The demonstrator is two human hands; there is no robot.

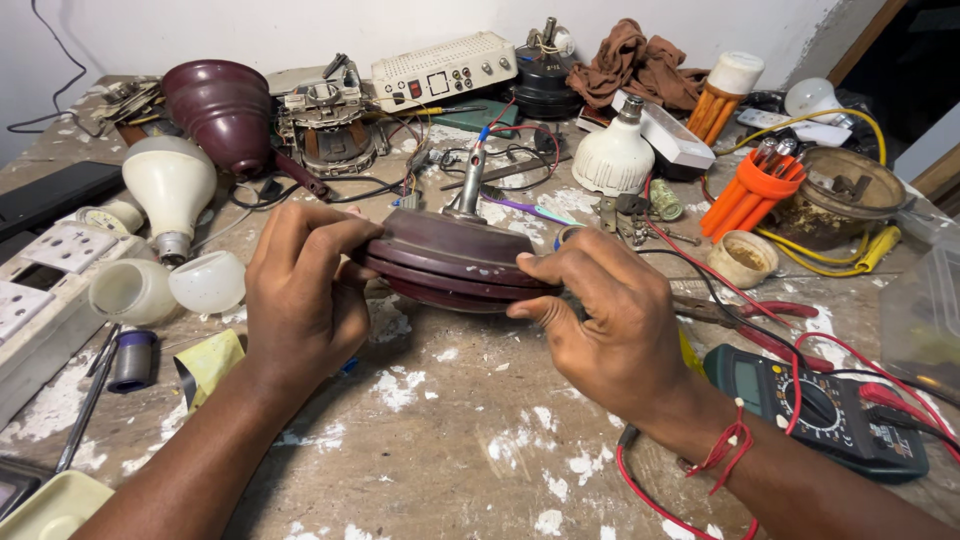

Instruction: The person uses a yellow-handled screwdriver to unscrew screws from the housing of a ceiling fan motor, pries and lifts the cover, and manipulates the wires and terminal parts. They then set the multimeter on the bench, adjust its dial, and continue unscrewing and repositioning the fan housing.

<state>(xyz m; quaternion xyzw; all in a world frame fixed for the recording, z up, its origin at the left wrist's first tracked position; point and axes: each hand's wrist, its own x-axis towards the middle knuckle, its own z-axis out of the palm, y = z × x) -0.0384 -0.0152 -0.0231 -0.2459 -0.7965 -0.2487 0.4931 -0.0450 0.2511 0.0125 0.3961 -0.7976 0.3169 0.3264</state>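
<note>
Motor housing (450,262), a maroon disc with a shaft on top, sits between our hands just above the bench (450,440). Our left hand (300,290) and right hand (610,320) clamp its opposite rims, a multimeter (820,410) lying near the right wrist.

I see a worn grey-brown bench (450,450) with flaking white paint patches. Lying on it: a black digital multimeter (815,405) with red leads at right, red-handled pliers (760,318), a white bulb housing (617,155), an orange ribbed holder (752,192), a maroon cone-shaped cover (222,108), a white switchboard (45,285) at left.
</note>
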